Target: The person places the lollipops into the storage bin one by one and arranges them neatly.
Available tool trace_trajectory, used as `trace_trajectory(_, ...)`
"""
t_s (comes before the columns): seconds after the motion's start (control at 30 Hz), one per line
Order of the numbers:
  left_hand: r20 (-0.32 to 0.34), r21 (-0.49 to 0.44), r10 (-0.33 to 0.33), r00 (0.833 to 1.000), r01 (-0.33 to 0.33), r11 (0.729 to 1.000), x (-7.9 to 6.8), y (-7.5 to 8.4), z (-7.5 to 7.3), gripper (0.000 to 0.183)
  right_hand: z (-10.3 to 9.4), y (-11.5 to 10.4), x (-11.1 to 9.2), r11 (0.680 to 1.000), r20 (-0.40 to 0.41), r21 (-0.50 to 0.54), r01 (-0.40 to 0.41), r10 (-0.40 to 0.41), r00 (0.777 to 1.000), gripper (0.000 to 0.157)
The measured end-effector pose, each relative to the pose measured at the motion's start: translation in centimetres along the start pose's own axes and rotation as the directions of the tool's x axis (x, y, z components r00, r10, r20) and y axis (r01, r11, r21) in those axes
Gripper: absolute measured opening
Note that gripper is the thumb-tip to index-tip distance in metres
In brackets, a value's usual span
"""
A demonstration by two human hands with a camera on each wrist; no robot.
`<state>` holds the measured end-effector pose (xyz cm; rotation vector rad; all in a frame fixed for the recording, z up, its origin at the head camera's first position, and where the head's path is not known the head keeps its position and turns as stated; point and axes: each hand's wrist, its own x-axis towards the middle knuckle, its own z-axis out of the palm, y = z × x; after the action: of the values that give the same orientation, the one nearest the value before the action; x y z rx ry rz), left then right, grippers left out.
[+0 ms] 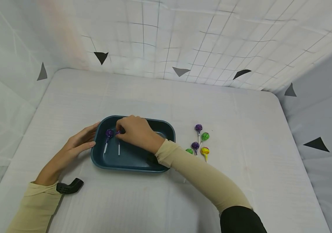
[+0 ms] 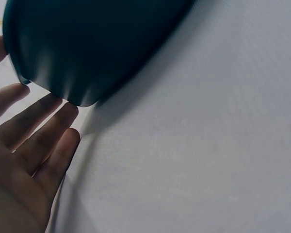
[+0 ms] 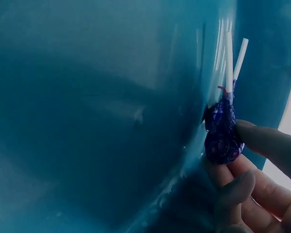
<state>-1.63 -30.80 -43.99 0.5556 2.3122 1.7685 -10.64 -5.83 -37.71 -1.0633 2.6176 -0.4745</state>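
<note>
A dark teal tray [image 1: 133,168] lies on the white table. My left hand [image 1: 81,140] is at its left end; in the left wrist view the straight fingers [image 2: 48,124] touch the tray wall. Inside the tray, my right hand [image 1: 136,131] pinches a purple-wrapped lollipop [image 3: 224,148] by its head, between thumb and fingers. Its white stick [image 1: 119,149] points toward the near side of the tray. Just left of it, another purple lollipop [image 1: 109,133] lies in the tray. The right hand partly covers the held lollipop's head in the head view.
Right of the tray, several lollipops lie on the table, among them a purple one [image 1: 198,127], a green one [image 1: 205,136] and a yellow one [image 1: 205,150]. The right sleeve [image 1: 200,174] passes over the tray's near right corner. White curtains surround the table [image 1: 250,139].
</note>
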Motion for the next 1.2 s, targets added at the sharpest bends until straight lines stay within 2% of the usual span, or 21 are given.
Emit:
trace_trajectory(0.47,-0.002,0.004,0.001,1.000,-0.001,1.000,0.1,0.0,0.1,0.062,1.0,-0.2,0.6,0.999,0.000,-0.035,-0.008,0.008,1.000,0.022)
trace_trajectory(1.2,-0.013,0.015,-0.010,1.000,0.010,1.000,0.1,0.3,0.1,0.062,1.0,-0.9,0.8,0.999,-0.005,-0.038,-0.025,0.025,1.000,0.020)
